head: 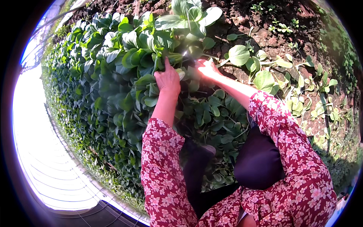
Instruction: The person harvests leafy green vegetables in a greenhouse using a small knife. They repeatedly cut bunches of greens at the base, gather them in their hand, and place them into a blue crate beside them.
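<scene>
Bok choy-like leafy greens grow densely on the left of the head view. My left hand is at the right edge of them, forefinger pointing up against the pale stalks of a leafy green plant; its other fingers are curled and partly hidden by leaves. Close to the base of those stalks is my right hand, its fingers bunched by a bright glint. Glare and blur there hide whether it grips something. Broad-leaved plants stand just above both hands.
Loose leaves and small plants lie on reddish-brown soil to the right. More leaves cover the shaded ground below my hands. My dark-clothed knee is bent at lower right. A bright curved edge borders the greens at left.
</scene>
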Motion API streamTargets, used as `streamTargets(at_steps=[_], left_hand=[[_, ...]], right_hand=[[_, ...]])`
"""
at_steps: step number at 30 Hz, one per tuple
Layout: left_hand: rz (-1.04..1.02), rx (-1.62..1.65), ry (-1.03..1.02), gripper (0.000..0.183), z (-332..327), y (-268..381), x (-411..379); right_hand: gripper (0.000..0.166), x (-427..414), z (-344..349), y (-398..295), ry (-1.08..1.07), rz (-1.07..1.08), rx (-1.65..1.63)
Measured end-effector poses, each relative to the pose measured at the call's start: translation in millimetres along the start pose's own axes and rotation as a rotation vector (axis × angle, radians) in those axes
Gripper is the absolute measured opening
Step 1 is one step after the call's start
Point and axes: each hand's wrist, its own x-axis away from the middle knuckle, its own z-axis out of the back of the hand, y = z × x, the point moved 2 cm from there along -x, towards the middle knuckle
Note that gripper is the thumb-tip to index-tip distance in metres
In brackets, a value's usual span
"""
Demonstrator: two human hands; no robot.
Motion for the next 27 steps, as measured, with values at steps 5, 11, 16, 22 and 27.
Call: streamTargets(at_steps=[5,11,16,22,27], left_hand=[[-0.017,-0.002,0.041,0.055,4.4,2.1,-1.8],[0.005,0.010,0.086,0.045,-5.3,2.1,-2.8],[-0.030,-0.014,0.162,0.037,0.4,14.7,-3.8],[-0.012,0.009,0.247,0.035,1.6,8.5,18.0],[-0.130,0.089,0.418,0.048,29.2,18.5,75.1]], right_hand=[[0.020,-2.4,-2.3,9.8,0.026,-0.080,-0.214],[0.019,-10.3,-4.6,24.7,0.032,-0.023,-0.283],[0.023,-26.9,-3.8,18.1,0.062,0.082,-0.285],[0.027,54.2,-15.8,15.9,-0.241,-0.244,-0.321],[0.043,76.5,11.8,26.9,-0.131,-0.371,-1.002]])
